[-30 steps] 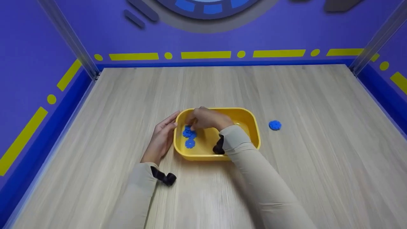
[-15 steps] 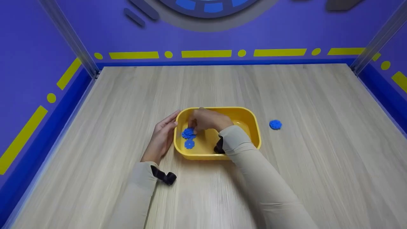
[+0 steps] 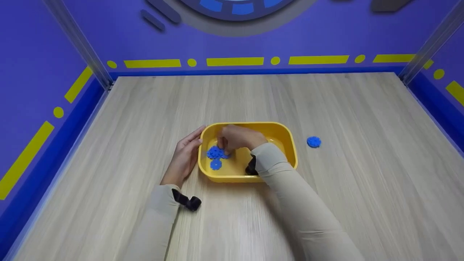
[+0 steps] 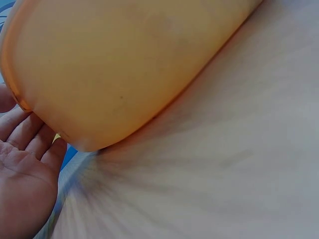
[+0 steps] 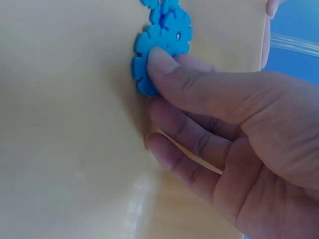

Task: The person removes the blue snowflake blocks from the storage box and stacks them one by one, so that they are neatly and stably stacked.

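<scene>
My right hand (image 3: 239,137) reaches into a yellow plastic bin (image 3: 253,179), over its left half. Thumb and index finger pinch a blue notched building disc (image 5: 144,82), plain in the right wrist view; the other fingers curl loosely below it. More blue discs (image 3: 214,151) lie in an overlapping cluster on the bin floor, with one disc (image 3: 216,164) just in front. My left hand (image 3: 183,159) rests against the outside of the bin's left end, thumb at the rim. In the left wrist view, its extended fingers (image 4: 30,132) lie along the bin's wall.
A small blue notched piece (image 3: 314,141) lies on the wooden table (image 3: 362,174) to the right of the bin. Blue-purple panels (image 3: 239,47) with yellow markings enclose the back and sides. Black wrist cameras (image 3: 192,203) stick out from the sleeves.
The right hand has shifted slightly right and nearer, and a disc at its fingertips has come to the right side of the cluster. The left hand and bin keep their places.
</scene>
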